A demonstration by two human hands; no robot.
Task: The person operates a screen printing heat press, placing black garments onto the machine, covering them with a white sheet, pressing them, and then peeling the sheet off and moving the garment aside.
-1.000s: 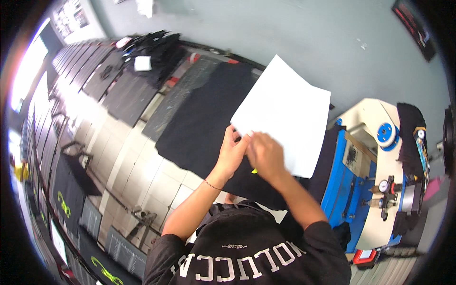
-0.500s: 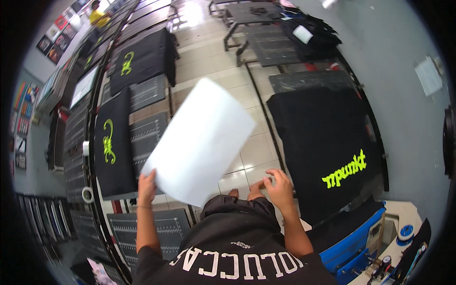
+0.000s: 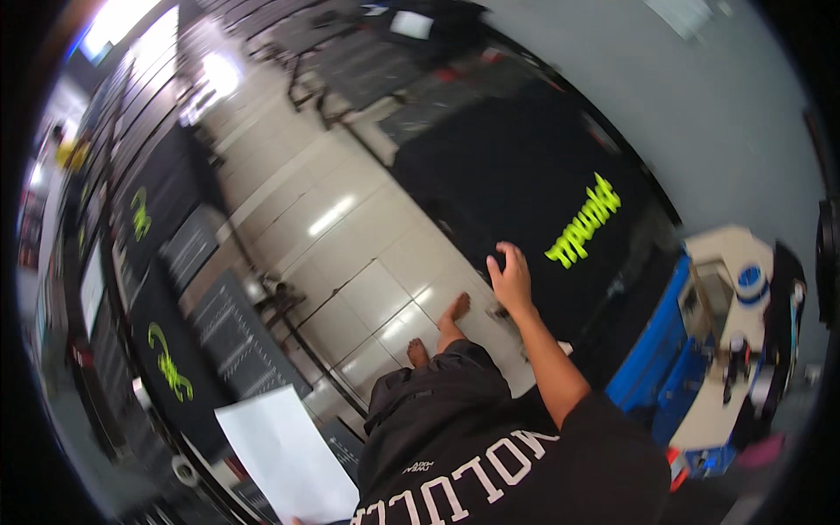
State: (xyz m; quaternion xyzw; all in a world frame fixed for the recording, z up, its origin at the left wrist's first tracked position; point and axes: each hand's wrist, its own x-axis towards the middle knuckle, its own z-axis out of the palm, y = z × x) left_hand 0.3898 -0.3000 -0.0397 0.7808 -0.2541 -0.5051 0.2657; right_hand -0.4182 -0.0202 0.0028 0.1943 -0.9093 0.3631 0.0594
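Observation:
A white sheet (image 3: 284,455) hangs at the lower left. Only a sliver of my left hand (image 3: 299,521) shows at its bottom edge, gripping it; the rest is out of the picture. My right hand (image 3: 513,282) is raised with nothing in it, thumb and fingers apart. It is nearest the inner edge of a black fabric panel (image 3: 490,166), but I cannot tell whether they touch. The panel lies on the right-hand table and bears bright green lettering (image 3: 584,222).
Black fabric pieces (image 3: 166,341) with green motifs lie on the left row of tables. A tiled aisle (image 3: 350,271) runs between the rows. A blue and cream machine (image 3: 652,332) stands at the right near the wall. Far left, a person in yellow (image 3: 72,154) is blurred.
The view has swung to the right. The white sheet has dropped from in front of me to the lower left. My right hand has reached out toward the black panel, its fingers spreading.

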